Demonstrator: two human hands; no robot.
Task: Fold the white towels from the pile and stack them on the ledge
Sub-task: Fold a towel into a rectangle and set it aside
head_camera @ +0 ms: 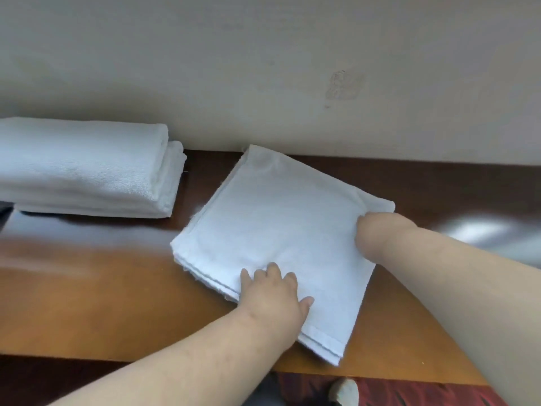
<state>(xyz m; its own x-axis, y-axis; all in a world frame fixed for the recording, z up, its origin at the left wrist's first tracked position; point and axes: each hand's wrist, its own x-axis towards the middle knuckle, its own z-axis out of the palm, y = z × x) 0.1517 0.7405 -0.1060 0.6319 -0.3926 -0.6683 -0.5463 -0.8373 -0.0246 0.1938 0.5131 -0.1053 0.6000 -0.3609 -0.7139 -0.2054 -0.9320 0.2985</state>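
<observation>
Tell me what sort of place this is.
Probably a hotel or guest room. A polished wooden ledge runs along a plain wall, stacked white towels sit on it, and patterned red carpet shows below.

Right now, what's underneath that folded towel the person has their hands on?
The folded towel lies flat on the wooden ledge, which shows all around it. The left hand presses on top and the right hand grips its edge. Anything directly beneath it is covered.

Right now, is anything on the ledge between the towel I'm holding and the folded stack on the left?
Nothing visible. Between the towel under both hands and the folded stack lies only bare wooden ledge.
</observation>
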